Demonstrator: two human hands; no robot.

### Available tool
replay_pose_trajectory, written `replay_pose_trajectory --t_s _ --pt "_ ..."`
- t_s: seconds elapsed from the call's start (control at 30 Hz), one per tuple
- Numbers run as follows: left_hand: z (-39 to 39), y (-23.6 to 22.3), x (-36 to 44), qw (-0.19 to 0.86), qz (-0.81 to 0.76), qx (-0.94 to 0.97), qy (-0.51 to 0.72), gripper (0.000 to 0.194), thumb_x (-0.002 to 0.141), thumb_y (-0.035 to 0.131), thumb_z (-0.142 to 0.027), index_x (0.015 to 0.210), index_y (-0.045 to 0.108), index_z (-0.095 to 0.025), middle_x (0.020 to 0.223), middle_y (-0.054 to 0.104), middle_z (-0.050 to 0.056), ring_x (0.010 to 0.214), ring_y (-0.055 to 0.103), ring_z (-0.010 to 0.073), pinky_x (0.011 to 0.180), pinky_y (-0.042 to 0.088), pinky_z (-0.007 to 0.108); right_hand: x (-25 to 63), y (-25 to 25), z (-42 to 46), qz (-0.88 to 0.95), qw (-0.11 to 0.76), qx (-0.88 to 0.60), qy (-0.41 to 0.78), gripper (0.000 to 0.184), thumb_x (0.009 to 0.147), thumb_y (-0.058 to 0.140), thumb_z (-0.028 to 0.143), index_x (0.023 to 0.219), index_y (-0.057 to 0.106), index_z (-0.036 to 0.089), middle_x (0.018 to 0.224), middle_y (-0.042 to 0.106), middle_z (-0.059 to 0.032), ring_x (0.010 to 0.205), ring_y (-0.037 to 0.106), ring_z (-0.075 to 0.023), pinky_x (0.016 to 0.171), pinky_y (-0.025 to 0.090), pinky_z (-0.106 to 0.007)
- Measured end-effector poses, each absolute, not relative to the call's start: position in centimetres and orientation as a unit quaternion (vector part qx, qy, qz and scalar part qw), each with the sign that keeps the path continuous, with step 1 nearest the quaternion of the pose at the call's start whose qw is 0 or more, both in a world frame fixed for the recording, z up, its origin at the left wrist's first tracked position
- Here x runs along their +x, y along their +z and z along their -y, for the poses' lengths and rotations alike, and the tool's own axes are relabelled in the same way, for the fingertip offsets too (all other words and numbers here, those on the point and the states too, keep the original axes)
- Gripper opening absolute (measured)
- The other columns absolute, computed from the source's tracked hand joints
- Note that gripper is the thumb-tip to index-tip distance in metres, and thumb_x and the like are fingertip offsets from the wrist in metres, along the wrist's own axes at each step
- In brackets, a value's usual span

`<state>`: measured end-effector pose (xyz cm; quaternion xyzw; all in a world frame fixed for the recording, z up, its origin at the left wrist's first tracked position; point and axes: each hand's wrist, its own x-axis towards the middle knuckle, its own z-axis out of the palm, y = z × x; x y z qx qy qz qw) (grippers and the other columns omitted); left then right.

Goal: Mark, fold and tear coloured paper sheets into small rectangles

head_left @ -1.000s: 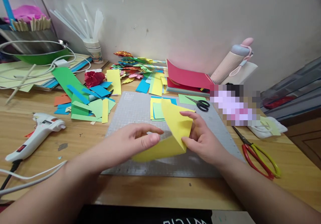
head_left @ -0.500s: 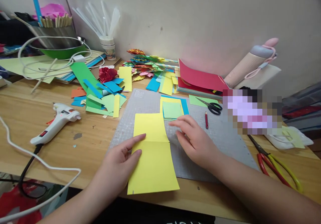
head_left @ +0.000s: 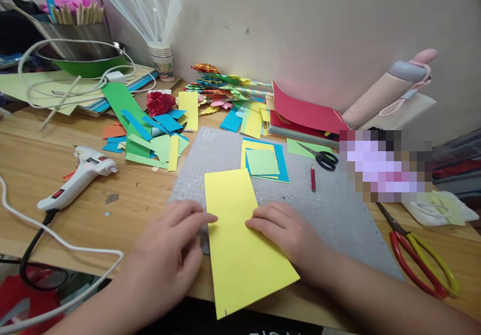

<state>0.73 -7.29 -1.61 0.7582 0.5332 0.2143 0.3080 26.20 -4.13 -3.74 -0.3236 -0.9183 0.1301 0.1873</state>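
A long yellow sheet of paper (head_left: 236, 255), with a faint crosswise crease and a small dark mark at its near edge, lies tilted in front of me. Its far part rests over the grey cutting mat (head_left: 300, 240); its near end sticks out past the table edge. My right hand (head_left: 287, 232) grips the right edge of the sheet, fingers together on top and thumb hidden. At the left edge, my left hand (head_left: 169, 247) touches the sheet with an outstretched index finger, its thumb apart. Beyond the sheet lies a stack of green, yellow and blue paper squares (head_left: 263, 162).
A white glue gun (head_left: 80, 175) with its cord lies left. Black scissors (head_left: 325, 159), a red pencil (head_left: 313, 179) and red-and-yellow-handled scissors (head_left: 417, 250) are on the right. Paper scraps (head_left: 161, 147), paper flowers (head_left: 221, 87) and a cup of white sticks (head_left: 161, 59) stand behind.
The yellow sheet has swung and slid nearer and to the right. My right hand has come down onto its right edge; my left thumb has come off the sheet.
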Motion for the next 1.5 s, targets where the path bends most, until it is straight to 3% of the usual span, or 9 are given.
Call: replay_pose_trajectory --t_s 0.1,0.23,0.33,0.53,0.7,0.83,0.97,1.2,1.5 --pt "7.2 -1.9 0.9 0.251 -0.463 0.835 0.16 0.037 0.08 0.049 -0.011 0.111 0.058 -0.028 0.115 0.056 0.004 0.108 0.049 0.0236 0.092 0.041 0.042 26.0 -3.5 4.0 0.9 0.196 -0.341 0.185 0.018 0.088 0.049 0.018 0.103 0.059 0.017 0.099 0.063 -0.0104 0.089 0.054 -0.0232 0.075 0.045 -0.039" --pt "6.7 -2.8 2.0 0.202 -0.492 0.834 0.145 0.026 0.079 0.05 -0.01 0.1 0.059 -0.022 0.102 0.059 0.005 0.097 0.051 0.0232 0.083 0.04 0.041 25.8 -3.6 3.7 0.869 0.213 -0.393 0.213 0.007 0.085 0.053 0.018 0.088 0.059 0.019 0.09 0.06 -0.0072 0.081 0.052 -0.0212 0.07 0.042 -0.037" --pt "6.1 -3.3 2.4 0.159 -0.536 0.815 0.152 0.012 0.088 0.048 -0.025 0.088 0.06 -0.02 0.092 0.058 0.005 0.087 0.051 0.0227 0.076 0.039 0.039 25.9 -3.9 3.3 0.846 0.219 -0.439 0.21 0.007 0.088 0.055 0.025 0.086 0.06 0.02 0.093 0.059 -0.0063 0.087 0.052 -0.0222 0.076 0.041 -0.039" --pt "5.7 -3.3 2.4 0.06 -0.603 0.787 0.113 0.03 0.089 0.047 -0.043 0.07 0.051 -0.02 0.078 0.053 0.004 0.077 0.047 0.0237 0.071 0.035 0.039 25.7 -4.2 2.4 0.819 0.21 -0.508 0.166 0.02 0.086 0.059 0.029 0.069 0.05 0.02 0.08 0.055 -0.0036 0.08 0.05 -0.0212 0.072 0.04 -0.037" --pt "5.8 -3.7 2.5 0.02 -0.569 0.808 0.148 0.013 0.089 0.049 -0.029 0.094 0.057 -0.02 0.098 0.057 0.007 0.088 0.049 0.0252 0.074 0.037 0.039 25.3 -4.3 2.2 0.822 0.187 -0.519 0.142 0.021 0.084 0.06 0.031 0.072 0.046 0.021 0.079 0.054 -0.0028 0.079 0.049 -0.0209 0.07 0.038 -0.035" --pt "5.5 -3.7 2.3 0.032 -0.45 0.883 0.131 0.049 0.084 0.043 -0.006 0.122 0.054 -0.035 0.124 0.054 0.005 0.112 0.046 0.0269 0.09 0.035 0.042 25.2 -4.3 2.3 0.825 0.198 -0.512 0.137 0.018 0.085 0.059 0.031 0.075 0.047 0.021 0.082 0.055 -0.004 0.08 0.05 -0.0218 0.071 0.038 -0.036" --pt "5.3 -3.4 2.1 0.055 -0.437 0.892 0.105 0.052 0.083 0.044 -0.007 0.125 0.054 -0.036 0.124 0.056 0.004 0.114 0.046 0.0274 0.093 0.033 0.043 25.6 -3.8 2.8 0.867 0.23 -0.433 0.094 0.009 0.088 0.055 0.03 0.091 0.059 0.022 0.103 0.058 -0.0075 0.097 0.05 -0.0249 0.083 0.036 -0.043" --pt "5.4 -3.5 2.1 0.084 -0.45 0.88 0.124 0.049 0.083 0.043 -0.007 0.121 0.057 -0.035 0.119 0.06 0.002 0.112 0.049 0.0257 0.094 0.031 0.043 26.1 -2.8 3.0 0.948 0.17 -0.269 -0.011 0.025 0.089 0.053 0.037 0.112 0.062 0.034 0.126 0.059 -0.0023 0.118 0.045 -0.0263 0.104 0.017 -0.055" --pt "5.2 -3.5 2.2 0.107 -0.456 0.874 0.132 0.045 0.087 0.041 -0.009 0.119 0.057 -0.036 0.119 0.06 0.001 0.111 0.049 0.0235 0.093 0.028 0.043 25.1 -2.6 1.5 0.964 0.146 -0.221 -0.005 0.016 0.091 0.052 0.032 0.099 0.066 0.033 0.128 0.058 0.0004 0.134 0.034 -0.025 0.111 0.009 -0.057"
